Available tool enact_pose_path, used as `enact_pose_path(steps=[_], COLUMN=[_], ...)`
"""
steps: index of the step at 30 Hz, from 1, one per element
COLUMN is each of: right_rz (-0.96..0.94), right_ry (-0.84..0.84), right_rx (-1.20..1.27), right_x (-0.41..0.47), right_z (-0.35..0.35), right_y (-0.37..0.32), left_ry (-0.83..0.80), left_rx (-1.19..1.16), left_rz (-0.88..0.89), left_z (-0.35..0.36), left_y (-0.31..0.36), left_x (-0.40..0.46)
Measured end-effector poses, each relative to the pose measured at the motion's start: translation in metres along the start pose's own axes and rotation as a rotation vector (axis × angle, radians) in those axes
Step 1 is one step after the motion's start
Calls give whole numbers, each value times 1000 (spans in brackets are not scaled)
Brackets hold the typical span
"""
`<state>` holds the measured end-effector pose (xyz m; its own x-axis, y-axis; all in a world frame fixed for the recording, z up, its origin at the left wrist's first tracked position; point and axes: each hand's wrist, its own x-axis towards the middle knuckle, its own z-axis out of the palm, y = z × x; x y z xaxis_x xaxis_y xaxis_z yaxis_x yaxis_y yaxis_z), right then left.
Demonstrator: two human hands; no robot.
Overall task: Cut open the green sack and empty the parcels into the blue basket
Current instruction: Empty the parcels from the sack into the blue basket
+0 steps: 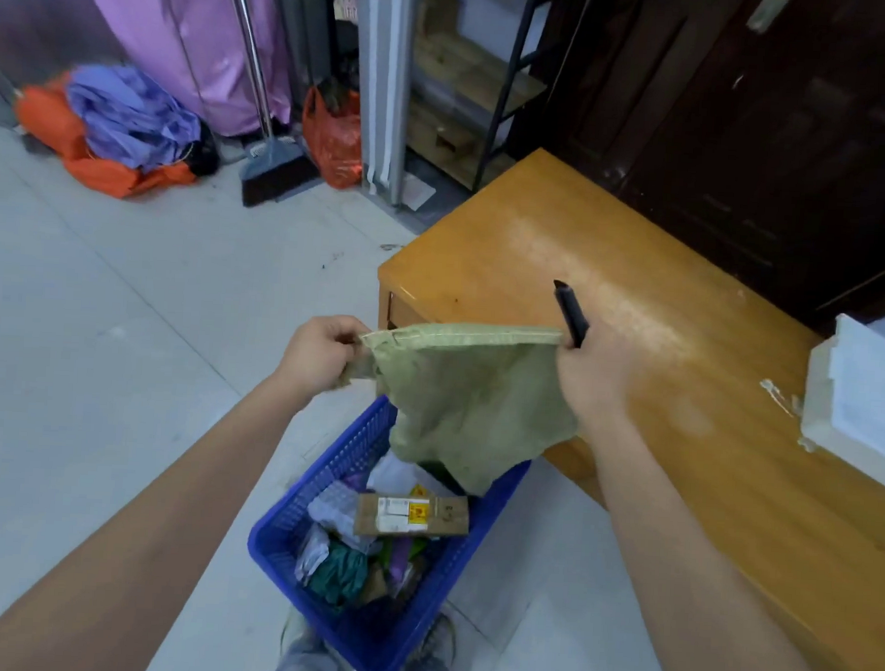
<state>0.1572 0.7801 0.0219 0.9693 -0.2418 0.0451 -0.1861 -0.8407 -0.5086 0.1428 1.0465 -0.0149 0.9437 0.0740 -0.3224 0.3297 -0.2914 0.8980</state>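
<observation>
I hold the green sack [473, 403] upside down over the blue basket [319, 488] on the floor. My left hand [319, 354] grips one stitched corner of the sack. My right hand [594, 379] grips the other corner together with a black knife [569, 313] that points up and away. The sack hangs limp, its lower end dipping inside the basket. In the basket lie several parcels: a brown cardboard box [413, 515] with labels, white plastic mailers and a dark green bundle [341, 573].
A wooden desk [638, 273] stands right of the basket, with a white foam box [862, 398] on its right end. Behind are a broom [270, 167], an orange bag [333, 139], a pile of orange and purple cloth [118, 128] and shelving. My feet stand beside the basket.
</observation>
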Motion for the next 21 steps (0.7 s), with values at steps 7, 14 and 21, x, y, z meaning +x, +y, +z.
enact_pose_path(steps=[7, 14, 21], right_rz=[-33, -57, -105], right_ry=[4, -72, -177], right_rx=[72, 287, 662], right_x=[8, 6, -13], right_z=[-21, -34, -39], right_y=[-18, -58, -117], left_ry=[25, 5, -149], left_rx=[136, 86, -211], left_rz=[125, 183, 220], left_z=[-9, 3, 15], left_y=[25, 60, 123], left_x=[3, -1, -21])
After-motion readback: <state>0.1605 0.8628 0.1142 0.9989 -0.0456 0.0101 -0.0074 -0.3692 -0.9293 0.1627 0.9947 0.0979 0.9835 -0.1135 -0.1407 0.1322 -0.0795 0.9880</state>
